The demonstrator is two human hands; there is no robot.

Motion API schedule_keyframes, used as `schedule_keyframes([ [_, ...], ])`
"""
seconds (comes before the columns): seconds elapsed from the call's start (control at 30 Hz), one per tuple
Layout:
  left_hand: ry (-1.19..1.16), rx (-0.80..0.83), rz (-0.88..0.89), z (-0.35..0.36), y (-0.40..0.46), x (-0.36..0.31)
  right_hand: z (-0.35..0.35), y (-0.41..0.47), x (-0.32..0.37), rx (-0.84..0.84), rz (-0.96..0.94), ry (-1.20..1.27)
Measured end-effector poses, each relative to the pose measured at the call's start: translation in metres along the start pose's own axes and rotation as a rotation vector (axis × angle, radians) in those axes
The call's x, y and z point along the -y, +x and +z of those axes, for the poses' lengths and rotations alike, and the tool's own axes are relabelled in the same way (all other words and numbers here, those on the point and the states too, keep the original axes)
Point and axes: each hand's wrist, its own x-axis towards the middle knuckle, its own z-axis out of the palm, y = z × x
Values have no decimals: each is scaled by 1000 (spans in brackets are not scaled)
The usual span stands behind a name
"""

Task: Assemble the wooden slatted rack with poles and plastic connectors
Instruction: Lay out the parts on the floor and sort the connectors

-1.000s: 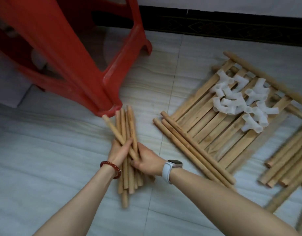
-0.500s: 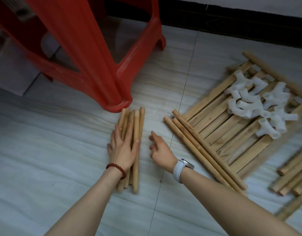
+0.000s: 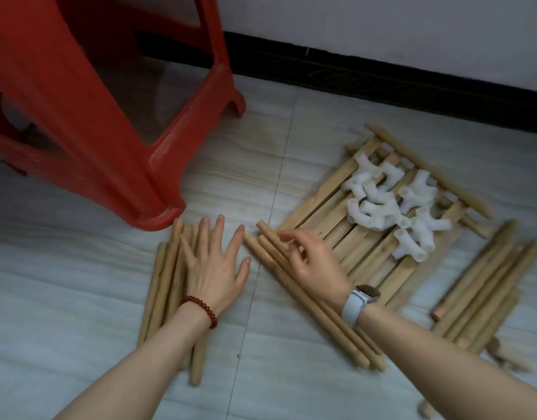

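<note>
Head view: the left hand [image 3: 214, 268] lies flat with fingers [image 3: 216, 230] straight and spread, pressing on the right side of a bundle of short poles [image 3: 165, 277] that rests on the tiled floor [image 3: 79, 298] just near of a red plastic stool [image 3: 109, 122]. The right hand [image 3: 314, 265] hovers over three long poles [image 3: 306, 301] lying diagonally beside the bundle; its fingers are loosely curled and hold nothing, their tips at or just above the poles' far ends, contact unclear. To the right, a slatted wooden panel [image 3: 367, 253] lies flat on the floor with a heap of white plastic connectors [image 3: 394, 204] piled on it. More poles [image 3: 485, 286] lie at the far right, near the panel's right edge.
</note>
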Motion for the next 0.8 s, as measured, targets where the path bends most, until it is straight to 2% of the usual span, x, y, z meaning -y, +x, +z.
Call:
schedule_keyframes([
  [0.07,-69,-2,121,-1,22,-30,-41,6,-19,-182,-53,-265],
  [0.13,-116,109,191,4,45,-60,-75,11,-46,-305,-29,-571],
  [0.17,-142,182,197,8,56,-76,-90,13,-60,-275,62,-677],
  [0.23,-152,337,140,18,71,-102,-110,13,-90,-85,298,-789],
  [0.3,-85,437,94,31,76,-116,-119,13,-118,36,442,-794],
  [0.33,-24,448,95,37,76,-117,-120,16,-127,45,469,-768],
  [0.5,83,361,118,45,67,-116,-117,37,-137,-7,454,-675],
  [0.6,92,394,101,41,48,-120,-116,25,-131,-3,364,-751],
  [0.7,16,272,96,30,42,-130,-111,-4,-127,52,200,-736],
  [0.77,-84,188,171,22,60,-141,-107,-19,-128,110,147,-749],
  [0.8,-91,200,239,19,73,-147,-107,-25,-130,122,141,-773],
])
